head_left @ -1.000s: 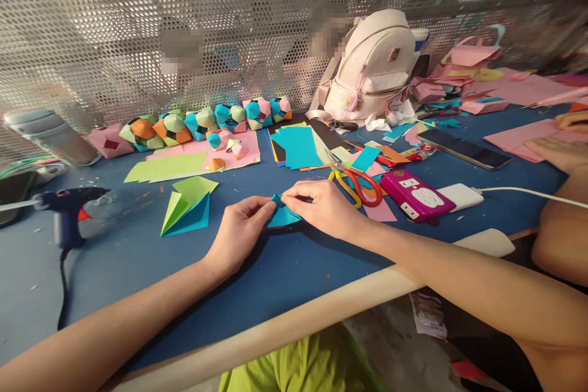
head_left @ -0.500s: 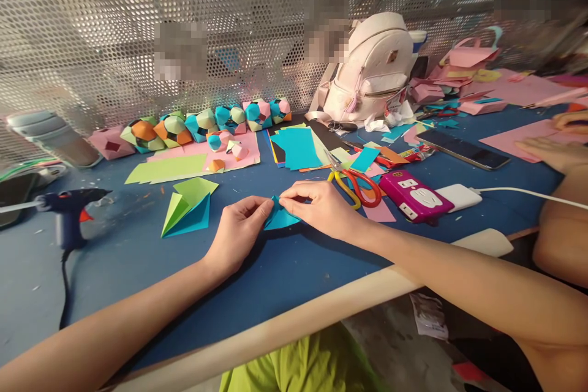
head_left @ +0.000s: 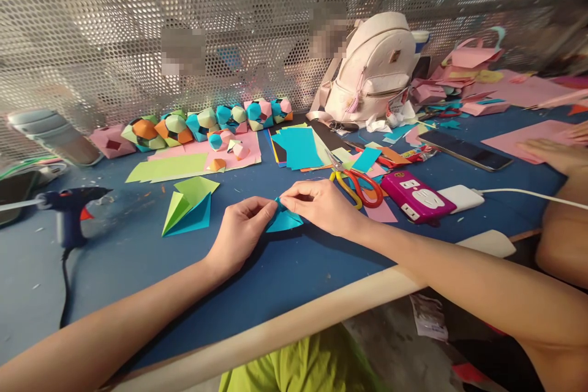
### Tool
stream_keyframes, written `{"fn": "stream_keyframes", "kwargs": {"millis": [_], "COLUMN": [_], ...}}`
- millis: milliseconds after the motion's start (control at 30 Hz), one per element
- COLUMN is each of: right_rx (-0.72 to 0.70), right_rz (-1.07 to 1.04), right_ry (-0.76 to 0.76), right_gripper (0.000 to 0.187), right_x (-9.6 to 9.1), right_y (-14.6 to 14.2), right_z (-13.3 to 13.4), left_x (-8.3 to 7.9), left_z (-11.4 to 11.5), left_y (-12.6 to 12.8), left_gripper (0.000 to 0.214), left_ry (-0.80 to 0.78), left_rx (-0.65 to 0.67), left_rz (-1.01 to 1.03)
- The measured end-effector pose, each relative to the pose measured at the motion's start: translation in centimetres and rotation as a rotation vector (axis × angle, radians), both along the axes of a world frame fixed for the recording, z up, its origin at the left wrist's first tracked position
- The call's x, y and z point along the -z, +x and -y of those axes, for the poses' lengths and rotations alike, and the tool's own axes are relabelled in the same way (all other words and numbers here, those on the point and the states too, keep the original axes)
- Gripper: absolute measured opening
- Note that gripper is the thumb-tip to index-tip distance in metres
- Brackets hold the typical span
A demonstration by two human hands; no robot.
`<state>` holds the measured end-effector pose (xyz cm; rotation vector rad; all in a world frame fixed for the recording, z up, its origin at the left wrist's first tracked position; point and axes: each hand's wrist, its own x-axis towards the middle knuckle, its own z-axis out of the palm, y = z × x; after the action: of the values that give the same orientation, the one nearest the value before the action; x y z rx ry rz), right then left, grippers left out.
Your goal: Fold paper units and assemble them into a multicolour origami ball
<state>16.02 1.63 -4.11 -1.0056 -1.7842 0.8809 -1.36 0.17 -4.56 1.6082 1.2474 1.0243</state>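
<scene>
A small folded piece of blue paper (head_left: pixel 285 221) is pinched between both hands just above the tabletop. My left hand (head_left: pixel 242 225) grips its left side with thumb and fingers closed. On the upper right edge, my right hand (head_left: pixel 316 205) pinches it with thumb and fingertips; part of the paper is hidden behind the fingers. Left of my hands lie a folded green paper (head_left: pixel 195 191) and a blue folded piece (head_left: pixel 195 218), partly overlapping. Scissors (head_left: pixel 356 188) with yellow and red handles rest just beyond my right hand.
A glue gun (head_left: pixel 71 211) stands at the left. Along the back are several paper balls (head_left: pixel 172 128), blue sheets (head_left: pixel 301 148) and a backpack (head_left: pixel 372 73). A purple power strip (head_left: pixel 416 197) and a phone (head_left: pixel 466 148) lie right, near another person's hand (head_left: pixel 554 153).
Both my hands keep their pinch on the blue paper, with its lower part shifted slightly. At the far right, the other person's upper hand has moved rightward.
</scene>
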Motion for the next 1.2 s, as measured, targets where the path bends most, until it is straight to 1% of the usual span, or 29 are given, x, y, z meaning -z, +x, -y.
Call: {"fn": "stream_keyframes", "kwargs": {"millis": [200, 333, 533, 700, 767, 833, 933, 1067, 1133, 1200], "right_rx": [0.049, 0.051, -0.015, 0.010, 0.020, 0.026, 0.042, 0.072, 0.087, 0.094], "right_rz": [0.014, 0.027, 0.001, 0.017, 0.053, 0.084, 0.113, 0.117, 0.117, 0.121], "right_ry": [0.052, 0.102, 0.051, -0.012, 0.008, 0.068, 0.180, 0.292, 0.341, 0.379], "right_gripper": [0.014, 0.016, 0.014, 0.014, 0.012, 0.011, 0.012, 0.013, 0.014, 0.015], "right_x": [0.27, 0.25, 0.25, 0.53, 0.54, 0.51, 0.48, 0.58, 0.66, 0.72], "right_y": [-0.17, -0.16, -0.06, -0.16, -0.16, -0.12, 0.02, 0.35, 0.52, 0.62], "right_z": [0.16, 0.22, 0.04, -0.16, -0.13, -0.05, -0.01, -0.27, -0.45, -0.57], "left_x": [-0.27, -0.25, -0.22, -0.22, -0.24, -0.30, -0.38, -0.35, -0.33, -0.33], "left_z": [0.12, 0.07, 0.03, 0.11, 0.12, 0.10, 0.06, 0.09, 0.14, 0.18], "left_y": [0.25, 0.27, 0.13, 0.15, 0.17, 0.20, 0.27, 0.41, 0.51, 0.62], "left_gripper": [0.032, 0.033, 0.032, 0.030, 0.029, 0.029, 0.030, 0.033, 0.035, 0.038], "left_ry": [-0.002, 0.005, 0.025, 0.049, 0.054, 0.045, -0.030, -0.227, -0.288, -0.302], "left_rx": [-0.013, -0.014, -0.044, -0.031, -0.026, -0.022, 0.007, 0.140, 0.183, 0.193], "left_rz": [-0.008, -0.005, -0.006, -0.049, -0.066, -0.073, -0.003, 0.242, 0.286, 0.288]}}
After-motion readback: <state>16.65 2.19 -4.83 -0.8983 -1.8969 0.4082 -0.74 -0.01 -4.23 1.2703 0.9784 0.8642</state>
